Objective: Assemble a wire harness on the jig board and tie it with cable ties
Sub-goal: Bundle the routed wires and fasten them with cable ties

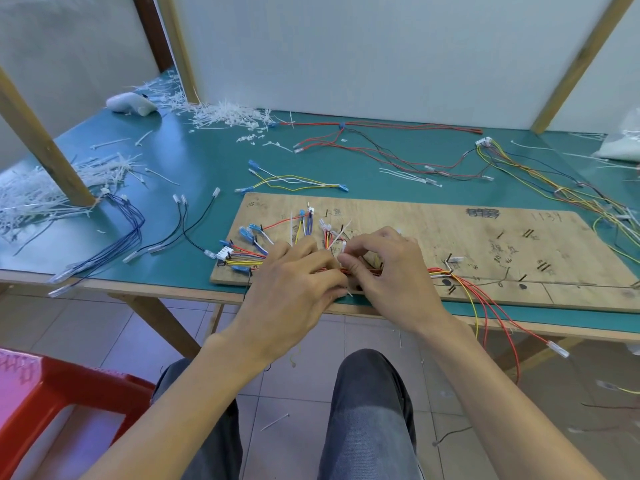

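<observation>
Head view: harness tying is progressing midway.
Left hand [298, 275] is gripping the wire harness [436, 271], right hand [388, 268] pinching a cable tie [349, 292], at the jig board's [450, 233] seven o'clock; wires toward four o'clock are hanging untied.

Jig board [450, 230]: handwritten "1134" near top right, "175" at top left corner; other scribbles illegible.

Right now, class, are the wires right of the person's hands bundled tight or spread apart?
Spread. Past the peg on the jig board, the wires fan apart and hang over the table edge.
</observation>
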A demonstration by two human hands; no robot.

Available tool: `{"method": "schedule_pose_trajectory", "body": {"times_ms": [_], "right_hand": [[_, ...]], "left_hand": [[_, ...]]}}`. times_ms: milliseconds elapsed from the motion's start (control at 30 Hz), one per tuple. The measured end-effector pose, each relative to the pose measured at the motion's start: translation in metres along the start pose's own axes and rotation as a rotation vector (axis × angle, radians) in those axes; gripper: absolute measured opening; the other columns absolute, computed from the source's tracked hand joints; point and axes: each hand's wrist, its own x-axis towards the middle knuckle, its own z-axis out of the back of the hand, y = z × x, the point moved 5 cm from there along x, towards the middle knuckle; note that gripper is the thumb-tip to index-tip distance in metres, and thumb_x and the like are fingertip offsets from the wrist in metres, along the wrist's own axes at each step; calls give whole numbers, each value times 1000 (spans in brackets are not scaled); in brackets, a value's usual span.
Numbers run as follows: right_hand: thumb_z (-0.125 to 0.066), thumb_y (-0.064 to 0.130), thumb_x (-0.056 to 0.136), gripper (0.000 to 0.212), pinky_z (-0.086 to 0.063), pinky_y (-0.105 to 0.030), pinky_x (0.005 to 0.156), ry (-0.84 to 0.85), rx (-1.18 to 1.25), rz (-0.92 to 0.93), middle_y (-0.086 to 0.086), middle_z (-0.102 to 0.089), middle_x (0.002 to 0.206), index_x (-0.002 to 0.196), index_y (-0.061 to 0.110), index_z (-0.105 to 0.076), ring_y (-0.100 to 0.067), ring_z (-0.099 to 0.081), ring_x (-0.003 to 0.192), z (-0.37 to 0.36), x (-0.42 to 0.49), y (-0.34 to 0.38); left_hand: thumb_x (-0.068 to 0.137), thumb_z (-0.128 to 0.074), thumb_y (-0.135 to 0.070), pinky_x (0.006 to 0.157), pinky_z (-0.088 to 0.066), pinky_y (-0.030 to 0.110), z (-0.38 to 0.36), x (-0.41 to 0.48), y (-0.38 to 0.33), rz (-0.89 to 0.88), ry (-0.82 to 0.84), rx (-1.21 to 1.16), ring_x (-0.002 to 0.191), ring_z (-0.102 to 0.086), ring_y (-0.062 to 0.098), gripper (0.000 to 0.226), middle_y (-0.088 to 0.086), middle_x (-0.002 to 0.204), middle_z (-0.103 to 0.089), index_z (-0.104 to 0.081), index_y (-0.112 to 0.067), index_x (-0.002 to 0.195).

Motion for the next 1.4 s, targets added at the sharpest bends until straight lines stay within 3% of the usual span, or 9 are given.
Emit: {"method": "schedule_pose_trajectory", "body": {"times_ms": [100,233,367,467,567,733,900,1133,1400], "right_hand": [[-76,31,95,3,-40,-59,101,14,13,4,21,-71,92,98,32,-74,-11,-59,100,1,-1,1],[-77,32,94,6,-41,-56,100,-16,34,1,19,-71,93,99,32,-75,-9,-59,102,2,-2,3],[-78,27,92,9,-46,-55,95,-38,77,11,26,-66,93,100,31,-76,-11,-63,100,5,-2,4],[-80,23,90,12,-49,-56,91,-46,109,19,38,-60,87,100,30,-77,-11,-65,96,6,-2,5],[-81,21,88,14,-50,-57,91,-55,114,28,39,-58,86,100,29,-78,-11,-67,95,7,-2,6],[-81,19,88,15,-51,-55,91,-55,136,32,35,-61,90,99,28,-79,-11,-68,97,7,-2,5],[-81,16,87,15,-51,-55,92,-56,152,29,36,-61,89,97,26,-80,-11,-68,98,8,-2,5],[-82,12,86,17,-53,-50,92,-58,155,26,35,-62,89,97,25,-81,-9,-68,97,8,-2,4],[-81,7,81,20,-56,-42,87,-80,176,19,28,-66,89,93,23,-84,-8,-68,95,7,-1,0]], "left_hand": [[99,-68,-37,79,-39,40,-4,-1,2,74,-7,-34,97,-54,17,12,-17,100,-67,-76,-28,99],[93,-65,-49,81,-19,34,-6,-5,11,335,-56,-128,105,-48,8,13,-24,98,-59,-73,-39,93],[91,-64,-51,78,-17,36,-8,-3,12,474,-80,-135,107,-41,10,13,-22,94,-49,-72,-41,90],[91,-63,-53,75,-17,36,-8,0,10,527,-91,-173,105,-38,12,13,-19,92,-49,-71,-42,90],[90,-62,-54,72,-14,35,-8,3,9,573,-72,-200,106,-37,13,14,-18,91,-50,-72,-44,89],[90,-70,-51,80,-23,38,-8,5,13,635,-41,-294,109,-37,13,9,-18,91,-52,-70,-47,82],[89,-75,-49,87,-29,42,-6,9,13,678,-5,-328,114,-37,15,22,-17,90,-52,-62,-54,71],[89,-75,-51,88,-27,42,-8,10,13,705,24,-335,115,-36,14,10,-17,93,-53,-73,-46,80],[88,-76,-47,96,-33,49,-9,11,15,754,0,-393,116,-38,16,13,-16,90,-55,-72,-45,76]]}}
